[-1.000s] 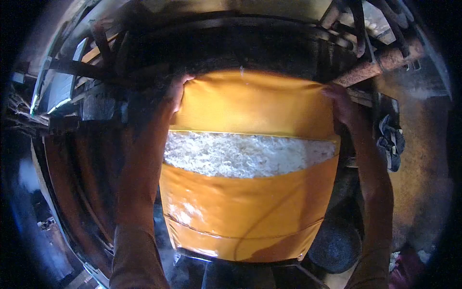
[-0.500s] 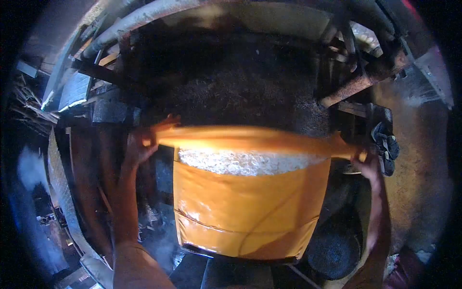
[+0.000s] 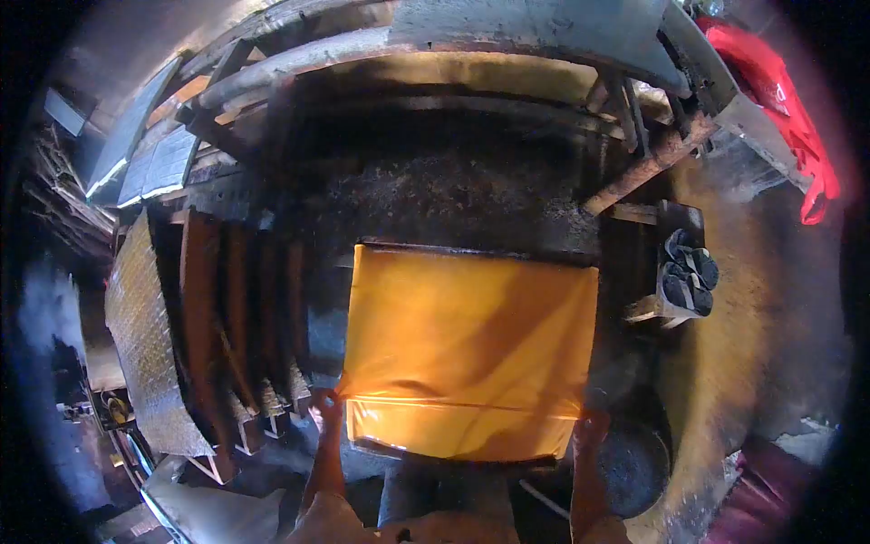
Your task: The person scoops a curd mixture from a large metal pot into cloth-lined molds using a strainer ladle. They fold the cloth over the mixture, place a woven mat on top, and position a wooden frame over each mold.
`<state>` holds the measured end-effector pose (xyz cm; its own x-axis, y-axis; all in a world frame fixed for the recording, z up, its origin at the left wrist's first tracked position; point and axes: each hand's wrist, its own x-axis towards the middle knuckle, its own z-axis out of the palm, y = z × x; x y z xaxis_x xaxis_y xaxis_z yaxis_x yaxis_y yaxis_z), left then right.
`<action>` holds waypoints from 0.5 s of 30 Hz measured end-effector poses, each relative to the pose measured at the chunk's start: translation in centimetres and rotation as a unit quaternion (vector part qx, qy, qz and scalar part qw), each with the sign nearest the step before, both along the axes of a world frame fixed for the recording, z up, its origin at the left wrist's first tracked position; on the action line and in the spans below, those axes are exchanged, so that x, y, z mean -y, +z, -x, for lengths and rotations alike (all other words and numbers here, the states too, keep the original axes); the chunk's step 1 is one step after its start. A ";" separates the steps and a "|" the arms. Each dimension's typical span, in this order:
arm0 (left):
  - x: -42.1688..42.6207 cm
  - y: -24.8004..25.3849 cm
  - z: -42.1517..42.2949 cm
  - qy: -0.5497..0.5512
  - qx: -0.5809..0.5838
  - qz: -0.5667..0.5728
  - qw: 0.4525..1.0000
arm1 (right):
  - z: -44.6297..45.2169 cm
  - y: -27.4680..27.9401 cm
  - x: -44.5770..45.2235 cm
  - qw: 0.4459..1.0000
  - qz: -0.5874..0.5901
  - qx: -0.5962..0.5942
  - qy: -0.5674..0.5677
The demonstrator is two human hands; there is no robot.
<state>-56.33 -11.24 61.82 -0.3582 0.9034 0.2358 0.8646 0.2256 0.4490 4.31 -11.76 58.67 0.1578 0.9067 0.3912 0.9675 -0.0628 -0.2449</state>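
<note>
A smooth orange sheet (image 3: 471, 326) lies stretched flat in front of me, roughly rectangular, with a crease running across its near part. My left hand (image 3: 328, 406) pinches the sheet at the left end of that crease. At the right end, my right hand (image 3: 591, 426) is closed on the sheet's edge. Below the crease, a second strip of orange (image 3: 453, 432) hangs or lies toward me. Whatever is under the sheet is hidden.
Tall boards with a woven-looking panel (image 3: 149, 335) stand at the left. A dark round vessel (image 3: 630, 467) sits by my right arm. Footwear (image 3: 689, 272) rests on a small wooden stand at right. Poles (image 3: 648, 168) and a red cloth (image 3: 779, 100) are farther back.
Both hands have come toward me from the far side, drawing the bunched orange sheet over the white flaky material, which is now covered. The view has shifted too.
</note>
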 end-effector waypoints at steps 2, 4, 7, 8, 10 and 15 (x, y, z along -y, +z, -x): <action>0.2 2.1 -1.5 0.005 -0.007 0.006 1.000 | 0.0 0.4 2.2 0.993 0.023 -0.104 -0.052; 2.8 -0.6 0.1 -0.027 -0.116 0.045 0.992 | 0.1 0.9 4.3 0.979 0.077 -0.159 -0.102; 4.2 0.3 0.1 -0.045 -0.079 0.106 0.990 | 0.6 1.5 6.4 0.966 0.155 -0.147 -0.146; 4.8 0.6 -0.2 -0.033 -0.070 0.132 0.988 | 0.9 1.6 7.1 0.969 0.154 -0.132 -0.140; 5.2 0.8 -0.1 -0.025 0.052 0.159 0.986 | 1.4 1.1 7.1 0.972 0.128 -0.139 -0.138; 8.4 -0.6 -0.3 -0.092 0.045 0.166 0.981 | 0.8 -0.5 10.4 0.936 0.242 -0.166 -0.195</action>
